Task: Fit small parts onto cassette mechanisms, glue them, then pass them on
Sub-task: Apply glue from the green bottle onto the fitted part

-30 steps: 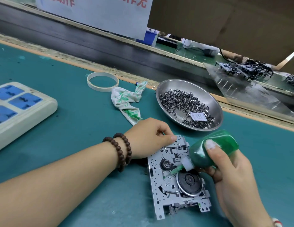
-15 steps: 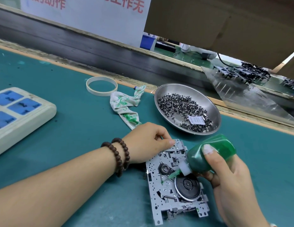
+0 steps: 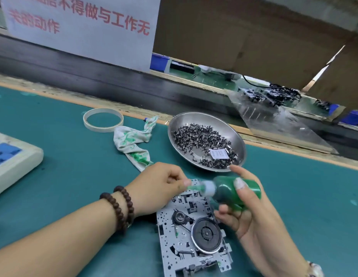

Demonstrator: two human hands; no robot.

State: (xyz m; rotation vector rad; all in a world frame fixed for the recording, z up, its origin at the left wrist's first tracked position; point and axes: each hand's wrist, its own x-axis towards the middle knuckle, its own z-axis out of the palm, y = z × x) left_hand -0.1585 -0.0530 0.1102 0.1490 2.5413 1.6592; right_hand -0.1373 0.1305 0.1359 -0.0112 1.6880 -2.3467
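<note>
While the glue bottle [image 3: 237, 189] lies nearly level in the head view, its long axis runs from three o'clock toward nine o'clock, nozzle [image 3: 196, 187] pointing at the left hand [image 3: 156, 186]. The right hand [image 3: 252, 212] grasps the green bottle, thumb across its side and fingers curled beneath. The nozzle tip sits above the far, twelve o'clock edge of the cassette mechanism [image 3: 192, 234], just beside the left fingertips [image 3: 185, 182]; whether it touches the plate cannot be told through the blur.

The left hand rests curled at the mechanism's upper left corner, its fingertips on or at that edge, seemingly steadying it; whether they pinch anything is not visible. The mechanism lies flat on the green mat [image 3: 74, 166], its long axis running from twelve to six o'clock, the black flywheel [image 3: 207, 234] toward the near end, at about five o'clock from the left hand.

By my reading, the next dab depends on tipping the nozzle down toward six o'clock. The steel dish [image 3: 241, 140] of small parts [image 3: 202, 142] stands at twelve o'clock from the bottle, nearer the right hand than the left.
</note>
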